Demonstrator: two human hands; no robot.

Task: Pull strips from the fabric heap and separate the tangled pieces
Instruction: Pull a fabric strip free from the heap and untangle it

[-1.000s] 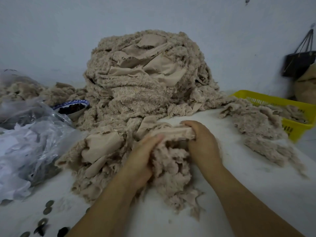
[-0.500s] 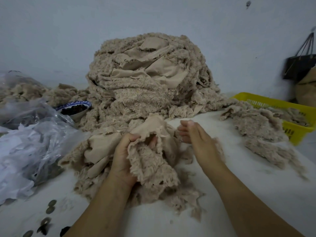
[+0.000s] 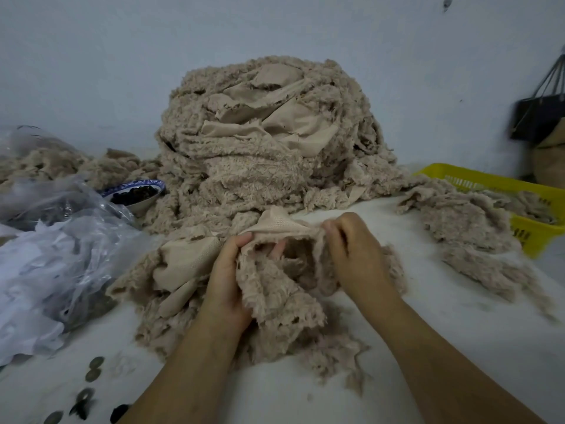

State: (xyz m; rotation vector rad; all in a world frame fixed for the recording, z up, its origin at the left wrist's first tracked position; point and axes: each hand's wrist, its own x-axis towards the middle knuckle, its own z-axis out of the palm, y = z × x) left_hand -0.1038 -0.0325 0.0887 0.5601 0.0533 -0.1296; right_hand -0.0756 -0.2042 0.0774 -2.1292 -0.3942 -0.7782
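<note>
Both edges of one fleecy beige strip [image 3: 275, 289] are held at centre frame, just before the fabric heap [image 3: 269, 142] on the desk [image 3: 458, 332]. The left hand [image 3: 227, 280] curls its fingers round one edge and the right hand [image 3: 354, 255] pinches the other, probably to spread it and free it. Most fingertips are buried in the pile, and the strip's lower end is lost in the tangle.

Fabric heap [image 3: 269, 142] at the back middle of the table [image 3: 458, 325], close to the wall. Right in front of it, a strip [image 3: 284, 289], held between the left hand [image 3: 226, 280] and the right hand [image 3: 357, 258]. Left of the heap and touching it, a bowl [image 3: 134, 194]. Plastic bags [image 3: 55, 255] along the left edge. By the front left corner, small round things [image 3: 91, 371], maybe buttons. Toward the right edge, a smaller pile [image 3: 467, 234], partly in a basket [image 3: 489, 182] at the back right.
</note>
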